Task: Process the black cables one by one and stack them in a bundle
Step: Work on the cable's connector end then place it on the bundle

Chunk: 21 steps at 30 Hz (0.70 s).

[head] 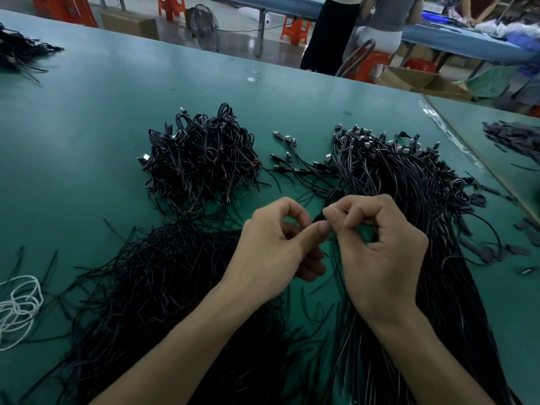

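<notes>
The left hand (274, 247) and right hand (380, 252) hide most of the black cable (319, 218) pinched between them, so its shape cannot be told. At the table's left side, the picture's edge cuts off the white cord (20, 305) and the far heap (20, 54).

White cord (19, 305) on green table (87, 112); beyond, orange stool (295, 30), fan (204, 27), cardboard box (130, 24).

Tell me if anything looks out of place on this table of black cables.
A loosely coiled white cord lies at the left edge of the table, the only white item among the black. A few plug-ended cables lie scattered between the looped pile and the straight bundle.
</notes>
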Each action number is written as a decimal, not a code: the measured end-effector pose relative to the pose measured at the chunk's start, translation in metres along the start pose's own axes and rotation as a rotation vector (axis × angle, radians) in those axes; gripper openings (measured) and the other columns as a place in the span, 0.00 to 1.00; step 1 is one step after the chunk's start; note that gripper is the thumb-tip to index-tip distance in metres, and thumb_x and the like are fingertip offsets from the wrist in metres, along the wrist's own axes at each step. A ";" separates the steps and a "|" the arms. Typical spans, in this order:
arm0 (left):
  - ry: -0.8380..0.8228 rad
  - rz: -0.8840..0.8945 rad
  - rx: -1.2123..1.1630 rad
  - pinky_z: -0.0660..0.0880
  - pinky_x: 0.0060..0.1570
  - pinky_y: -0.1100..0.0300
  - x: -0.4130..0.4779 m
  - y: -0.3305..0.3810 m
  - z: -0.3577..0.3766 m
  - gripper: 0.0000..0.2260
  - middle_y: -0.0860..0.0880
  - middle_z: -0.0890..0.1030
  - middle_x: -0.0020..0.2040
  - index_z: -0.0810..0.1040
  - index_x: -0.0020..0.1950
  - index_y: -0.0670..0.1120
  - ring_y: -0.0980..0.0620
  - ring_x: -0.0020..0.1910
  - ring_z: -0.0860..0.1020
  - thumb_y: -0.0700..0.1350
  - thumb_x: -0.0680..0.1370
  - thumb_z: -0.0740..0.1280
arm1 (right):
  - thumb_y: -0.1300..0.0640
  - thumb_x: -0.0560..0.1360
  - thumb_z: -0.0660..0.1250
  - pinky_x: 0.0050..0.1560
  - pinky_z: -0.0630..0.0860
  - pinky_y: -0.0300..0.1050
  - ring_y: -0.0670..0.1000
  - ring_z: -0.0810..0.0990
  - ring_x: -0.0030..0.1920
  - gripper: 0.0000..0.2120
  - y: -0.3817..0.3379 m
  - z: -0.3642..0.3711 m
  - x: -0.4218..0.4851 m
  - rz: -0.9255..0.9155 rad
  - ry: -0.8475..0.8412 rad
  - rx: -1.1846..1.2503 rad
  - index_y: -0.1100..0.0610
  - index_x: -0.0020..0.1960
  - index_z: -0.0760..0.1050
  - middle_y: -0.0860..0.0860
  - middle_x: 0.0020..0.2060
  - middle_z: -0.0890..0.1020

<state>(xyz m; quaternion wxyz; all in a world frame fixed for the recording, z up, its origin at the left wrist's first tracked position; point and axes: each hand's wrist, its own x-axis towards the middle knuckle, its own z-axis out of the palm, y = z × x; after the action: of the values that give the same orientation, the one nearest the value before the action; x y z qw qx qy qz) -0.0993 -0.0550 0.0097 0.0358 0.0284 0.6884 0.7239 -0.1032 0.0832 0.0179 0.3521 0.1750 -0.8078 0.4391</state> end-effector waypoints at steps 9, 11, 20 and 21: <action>0.001 -0.266 -0.484 0.78 0.39 0.56 0.004 0.012 0.001 0.19 0.43 0.79 0.38 0.75 0.47 0.43 0.50 0.34 0.79 0.60 0.78 0.64 | 0.66 0.74 0.72 0.44 0.76 0.31 0.43 0.82 0.42 0.15 -0.010 0.014 -0.010 0.154 0.009 0.308 0.49 0.39 0.71 0.43 0.40 0.82; -0.004 -0.189 -0.397 0.76 0.37 0.59 0.006 0.011 -0.004 0.17 0.45 0.79 0.37 0.76 0.43 0.44 0.53 0.33 0.77 0.57 0.70 0.72 | 0.69 0.73 0.71 0.45 0.78 0.33 0.44 0.83 0.42 0.14 -0.010 0.015 -0.015 0.198 -0.072 0.425 0.52 0.40 0.72 0.47 0.40 0.82; -0.245 -0.033 -0.141 0.80 0.41 0.64 0.009 0.016 -0.046 0.14 0.43 0.86 0.44 0.82 0.47 0.43 0.52 0.41 0.84 0.42 0.64 0.78 | 0.60 0.67 0.77 0.44 0.79 0.36 0.47 0.83 0.40 0.11 0.002 0.003 -0.015 0.578 -0.310 0.825 0.49 0.38 0.76 0.52 0.36 0.84; -0.236 -0.006 -0.099 0.80 0.43 0.63 0.010 0.015 -0.045 0.14 0.43 0.86 0.45 0.82 0.48 0.42 0.51 0.42 0.84 0.41 0.64 0.78 | 0.58 0.66 0.78 0.44 0.78 0.36 0.47 0.83 0.40 0.11 0.004 0.002 -0.015 0.651 -0.333 0.868 0.49 0.38 0.76 0.52 0.37 0.84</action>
<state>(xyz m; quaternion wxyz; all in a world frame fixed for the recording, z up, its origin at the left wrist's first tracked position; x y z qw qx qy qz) -0.1131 -0.0996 0.0225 0.1200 0.1098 0.6428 0.7486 -0.0963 0.0830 0.0039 -0.0375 0.1126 -0.6101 0.7834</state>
